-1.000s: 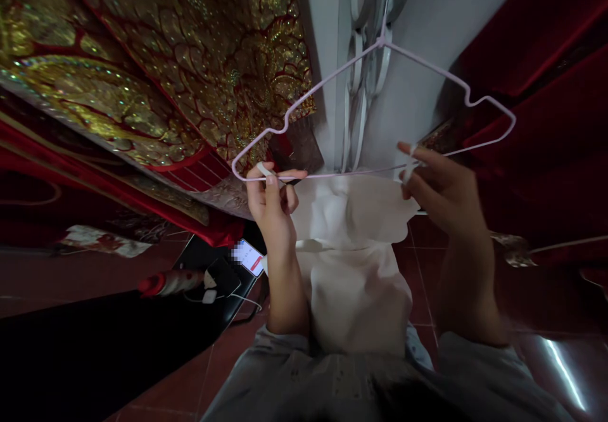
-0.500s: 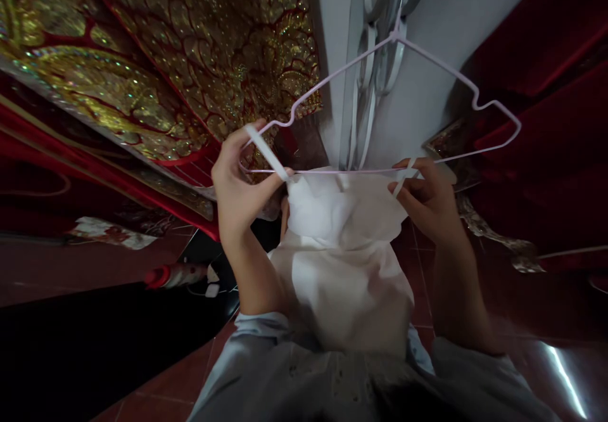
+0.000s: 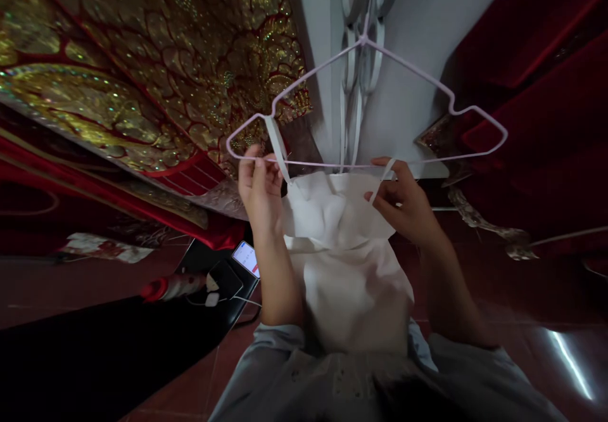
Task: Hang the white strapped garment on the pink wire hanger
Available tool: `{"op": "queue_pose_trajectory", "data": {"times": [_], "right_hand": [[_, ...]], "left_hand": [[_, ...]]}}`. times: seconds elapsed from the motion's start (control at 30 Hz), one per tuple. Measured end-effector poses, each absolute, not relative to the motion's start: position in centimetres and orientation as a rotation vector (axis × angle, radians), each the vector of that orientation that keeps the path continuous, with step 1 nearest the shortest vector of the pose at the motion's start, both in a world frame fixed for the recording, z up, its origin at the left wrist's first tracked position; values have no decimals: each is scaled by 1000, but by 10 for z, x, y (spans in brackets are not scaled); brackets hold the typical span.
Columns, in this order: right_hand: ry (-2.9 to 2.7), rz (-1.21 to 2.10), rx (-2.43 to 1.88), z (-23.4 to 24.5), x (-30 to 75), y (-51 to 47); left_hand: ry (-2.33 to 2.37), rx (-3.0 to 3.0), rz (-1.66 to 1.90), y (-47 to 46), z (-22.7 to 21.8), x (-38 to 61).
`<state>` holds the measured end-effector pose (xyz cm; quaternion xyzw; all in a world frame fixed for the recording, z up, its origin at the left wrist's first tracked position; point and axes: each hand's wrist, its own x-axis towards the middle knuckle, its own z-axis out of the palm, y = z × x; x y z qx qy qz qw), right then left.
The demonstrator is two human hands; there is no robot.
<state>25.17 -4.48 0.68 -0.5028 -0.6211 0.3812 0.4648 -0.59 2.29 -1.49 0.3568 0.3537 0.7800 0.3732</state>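
Note:
A pale pink wire hanger [image 3: 408, 70] hangs in front of a grey wall. Below it hangs a white garment [image 3: 346, 263] with thin straps. Its left strap [image 3: 278, 140] is looped over the hanger's left shoulder notch. My left hand [image 3: 259, 187] is closed on the hanger's bottom wire beside that strap. My right hand [image 3: 403, 200] pinches the garment's right strap [image 3: 382, 181] just under the bottom wire.
Red and gold sequinned fabric [image 3: 156, 67] hangs at the left, dark red velvet [image 3: 546, 92] at the right. On a black surface at lower left lie a lit phone [image 3: 247, 258], a white charger [image 3: 211, 296] and a red-tipped tool [image 3: 166, 287]. The floor has red tiles.
The left strap, which my left hand was lifting, now sits over the hanger's left notch. My left hand dropped to the bottom wire. My right hand still holds the right strap.

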Motion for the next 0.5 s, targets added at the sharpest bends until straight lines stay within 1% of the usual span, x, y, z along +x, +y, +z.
{"op": "queue_pose_trajectory", "data": {"times": [0.1,0.27,0.33,0.4,0.5], "right_hand": [[-1453,858,-1229,5,258,-46],[-980,419,-1148,3,299,-39],[-858,301,-1128,6,322,-33],[-891,283,-1149,14,342,-29],[-1130,336,-1243,33,354,-25]], "left_hand": [[870,937,1923,20,-14,2],[824,959,2016,10,6,3],[841,974,2023,8,7,1],[868,997,2024,8,5,0],[873,1017,2010,10,1,-2]]}}
